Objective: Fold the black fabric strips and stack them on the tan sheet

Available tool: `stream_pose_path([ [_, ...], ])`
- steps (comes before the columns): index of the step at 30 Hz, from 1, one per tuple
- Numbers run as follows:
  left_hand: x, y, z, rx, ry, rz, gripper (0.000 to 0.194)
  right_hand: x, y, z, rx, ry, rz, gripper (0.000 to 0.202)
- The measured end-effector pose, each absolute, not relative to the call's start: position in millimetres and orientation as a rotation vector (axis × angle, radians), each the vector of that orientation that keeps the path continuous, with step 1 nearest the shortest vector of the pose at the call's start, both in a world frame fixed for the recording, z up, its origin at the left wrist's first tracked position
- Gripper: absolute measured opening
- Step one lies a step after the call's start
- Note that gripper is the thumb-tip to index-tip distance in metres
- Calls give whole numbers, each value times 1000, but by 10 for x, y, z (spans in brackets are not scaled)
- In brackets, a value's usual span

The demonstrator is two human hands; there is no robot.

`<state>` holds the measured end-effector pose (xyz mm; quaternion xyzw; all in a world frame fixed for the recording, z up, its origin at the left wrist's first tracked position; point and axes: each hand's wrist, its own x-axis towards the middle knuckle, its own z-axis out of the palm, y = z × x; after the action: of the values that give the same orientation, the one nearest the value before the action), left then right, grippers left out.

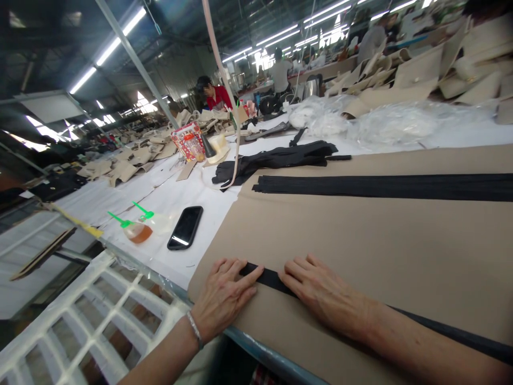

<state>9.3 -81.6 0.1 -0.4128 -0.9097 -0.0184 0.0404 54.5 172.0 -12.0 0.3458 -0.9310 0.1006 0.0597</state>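
A narrow black fabric strip (276,280) lies along the near edge of a large beige sheet (360,240) and runs off to the lower right. My left hand (224,295), with a bracelet at the wrist, rests on the strip's left end, its fingers apart and laid flat. Just to the right, my right hand (310,283) has its fingers bent together over the same strip; the thumb is hidden. Part of the strip disappears under my right hand and forearm. Farther back on the sheet lies a stack of long black strips (380,186).
Left of the sheet are a black phone (185,228) and a green-tipped glue bottle (137,231). Behind are a bundle of black strips (276,159), a hanging hose (218,59), clear plastic (401,122) and beige pieces (420,69). A white slatted rack (132,286) stands below the edge. A person in red (219,98) works beyond.
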Motion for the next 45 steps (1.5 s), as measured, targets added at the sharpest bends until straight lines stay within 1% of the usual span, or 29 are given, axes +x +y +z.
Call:
stream_pose_path([
  [15, 120, -781, -6, -1226, -2778, 21, 43, 917, 2120, -106, 933, -2787, 360, 24],
  [21, 116, -819, -67, -1222, -2700, 39, 45, 1053, 2301, -112, 913, -2794, 389, 25],
  [23, 119, -810, -52, -1206, -2646, 25, 42, 1078, 2334, -109, 894, -2797, 389, 25],
  [25, 145, -729, -5, -1121, -2578, -35, 33, 1085, 2344, -102, 889, -2804, 386, 24],
  [27, 211, -550, 49, -1033, -2501, -172, 28, 1076, 2336, -98, 904, -2813, 388, 23],
  [29, 318, -292, 72, -1092, -2467, -351, 31, 1060, 2318, -94, 907, -2815, 377, 23],
  [31, 439, -24, 42, -1305, -2511, -507, 34, 1045, 2301, -88, 898, -2808, 352, 23],
  [34, 578, 235, -68, -1439, -2587, -610, 34, 1043, 2308, -72, 894, -2806, 312, 19],
  [37, 623, 268, -151, -1440, -2607, -587, 34, 1074, 2377, -61, 923, -2803, 252, 17],
  [41, 614, 210, -167, -1521, -2532, -441, 41, 1159, 2527, -54, 959, -2791, 193, 12],
  [45, 624, 220, -172, -1529, -2512, -303, 46, 1262, 2670, -44, 961, -2773, 203, 10],
])
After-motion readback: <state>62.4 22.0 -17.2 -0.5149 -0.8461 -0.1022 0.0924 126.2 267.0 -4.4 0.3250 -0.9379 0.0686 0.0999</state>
